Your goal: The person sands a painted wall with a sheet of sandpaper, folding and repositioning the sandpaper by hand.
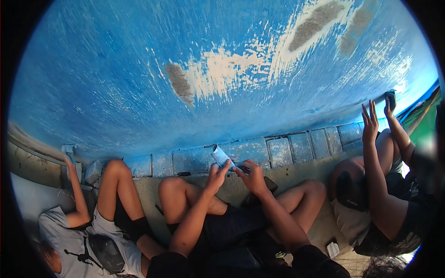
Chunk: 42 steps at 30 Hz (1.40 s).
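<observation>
My left hand [217, 177] and my right hand [252, 176] are both closed on a small folded piece of sandpaper [221, 155], pale blue-white with dust. My left thumb presses on its face, while my right fingers pinch its lower right end. The sheet stands up above my crossed legs, apart from the curved blue wall [116, 83]. Pale scraped streaks and rough grey patches [180, 84] mark the wall's paint. What lies under my fingers is hidden.
A person in a grey shirt [65, 236] sits at left, one hand at the wall's foot. At right another person [389, 204] raises both hands, one with a dark pad [390, 98] against the wall. Paving blocks [192, 160] line the wall base. A phone-like object [333, 249] lies on the ground.
</observation>
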Each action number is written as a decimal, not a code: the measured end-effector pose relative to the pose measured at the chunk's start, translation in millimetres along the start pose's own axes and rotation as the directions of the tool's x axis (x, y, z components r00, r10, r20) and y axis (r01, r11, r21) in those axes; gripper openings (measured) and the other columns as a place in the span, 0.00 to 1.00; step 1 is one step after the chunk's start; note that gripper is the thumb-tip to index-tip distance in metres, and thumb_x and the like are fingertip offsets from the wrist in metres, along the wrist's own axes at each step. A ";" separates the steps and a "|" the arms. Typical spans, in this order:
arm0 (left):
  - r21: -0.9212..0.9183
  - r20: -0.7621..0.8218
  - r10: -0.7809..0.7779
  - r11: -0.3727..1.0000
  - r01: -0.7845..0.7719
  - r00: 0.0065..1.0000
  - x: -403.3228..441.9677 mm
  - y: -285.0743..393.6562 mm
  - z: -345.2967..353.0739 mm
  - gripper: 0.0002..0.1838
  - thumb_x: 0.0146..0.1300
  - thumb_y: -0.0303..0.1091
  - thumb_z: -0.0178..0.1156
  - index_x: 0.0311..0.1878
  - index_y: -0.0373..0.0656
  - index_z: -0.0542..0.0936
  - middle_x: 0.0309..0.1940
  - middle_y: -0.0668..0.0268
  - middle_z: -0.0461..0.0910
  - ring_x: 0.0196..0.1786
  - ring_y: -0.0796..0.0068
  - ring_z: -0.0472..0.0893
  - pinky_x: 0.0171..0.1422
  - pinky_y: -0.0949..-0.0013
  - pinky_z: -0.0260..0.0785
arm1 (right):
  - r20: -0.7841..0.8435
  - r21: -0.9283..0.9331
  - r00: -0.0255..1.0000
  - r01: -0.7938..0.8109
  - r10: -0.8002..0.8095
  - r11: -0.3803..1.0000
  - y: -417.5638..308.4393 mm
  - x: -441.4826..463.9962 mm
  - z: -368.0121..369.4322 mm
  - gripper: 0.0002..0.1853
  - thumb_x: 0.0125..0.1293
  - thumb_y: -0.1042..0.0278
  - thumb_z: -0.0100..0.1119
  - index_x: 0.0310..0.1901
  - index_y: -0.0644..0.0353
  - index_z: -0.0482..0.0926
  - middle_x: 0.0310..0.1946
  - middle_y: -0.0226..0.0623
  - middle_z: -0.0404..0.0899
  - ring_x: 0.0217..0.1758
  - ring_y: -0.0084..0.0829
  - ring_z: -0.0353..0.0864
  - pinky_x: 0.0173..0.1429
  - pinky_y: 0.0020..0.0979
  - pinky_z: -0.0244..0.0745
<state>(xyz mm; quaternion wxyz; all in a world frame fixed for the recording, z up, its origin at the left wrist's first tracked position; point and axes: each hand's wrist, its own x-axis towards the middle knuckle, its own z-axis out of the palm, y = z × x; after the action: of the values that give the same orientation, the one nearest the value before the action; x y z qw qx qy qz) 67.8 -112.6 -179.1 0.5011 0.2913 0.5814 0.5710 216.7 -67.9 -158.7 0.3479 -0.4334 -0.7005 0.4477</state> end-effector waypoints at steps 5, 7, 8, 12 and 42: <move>0.086 0.043 0.044 0.995 -0.048 0.998 2.7 -2.9 -5.2 0.18 0.68 0.46 0.59 0.29 0.41 0.76 0.22 0.78 0.69 0.27 0.88 0.64 0.29 0.74 0.56 | 0.023 -0.097 0.998 0.060 -0.058 0.993 -6.0 -0.1 -3.0 0.11 0.57 0.69 0.69 0.31 0.68 0.79 0.27 0.43 0.77 0.25 0.38 0.78 0.30 0.35 0.71; 0.101 0.036 0.065 0.993 -0.068 0.997 3.6 -5.7 -5.5 0.18 0.68 0.46 0.59 0.28 0.41 0.76 0.21 0.77 0.70 0.26 0.88 0.64 0.29 0.74 0.57 | 0.030 -0.113 0.997 0.080 -0.077 0.990 -4.7 -0.7 -3.0 0.11 0.58 0.69 0.68 0.30 0.68 0.79 0.27 0.44 0.77 0.25 0.40 0.78 0.31 0.36 0.70; 0.124 0.042 0.083 0.988 -0.088 0.996 5.1 -7.2 -6.0 0.18 0.67 0.45 0.60 0.28 0.41 0.76 0.21 0.77 0.70 0.26 0.88 0.65 0.28 0.74 0.57 | 0.038 -0.129 0.995 0.101 -0.097 0.987 -4.0 -0.7 -3.2 0.10 0.58 0.69 0.67 0.30 0.68 0.78 0.27 0.45 0.77 0.26 0.42 0.77 0.31 0.37 0.70; 0.150 0.069 0.113 0.981 -0.122 0.991 4.0 -7.1 -6.8 0.17 0.67 0.43 0.61 0.28 0.41 0.76 0.20 0.77 0.69 0.25 0.87 0.65 0.27 0.73 0.57 | 0.041 -0.098 0.996 0.083 -0.079 0.992 -4.3 0.0 -3.2 0.09 0.59 0.70 0.66 0.30 0.68 0.78 0.27 0.47 0.77 0.27 0.45 0.77 0.32 0.38 0.70; 0.027 -0.038 0.029 0.999 -0.028 0.999 -0.6 4.4 -4.0 0.14 0.59 0.39 0.69 0.36 0.39 0.80 0.31 0.73 0.79 0.33 0.84 0.74 0.38 0.73 0.67 | -0.039 -0.072 0.999 0.028 -0.031 0.997 -11.7 -3.3 -6.9 0.09 0.61 0.69 0.63 0.33 0.67 0.79 0.30 0.47 0.77 0.30 0.45 0.79 0.34 0.36 0.72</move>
<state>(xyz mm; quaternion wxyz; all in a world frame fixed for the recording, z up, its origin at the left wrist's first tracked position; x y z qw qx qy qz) 63.3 -113.9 -175.4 0.4775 0.2952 0.5944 0.5759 220.5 -71.4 -145.6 0.3528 -0.4439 -0.7153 0.4084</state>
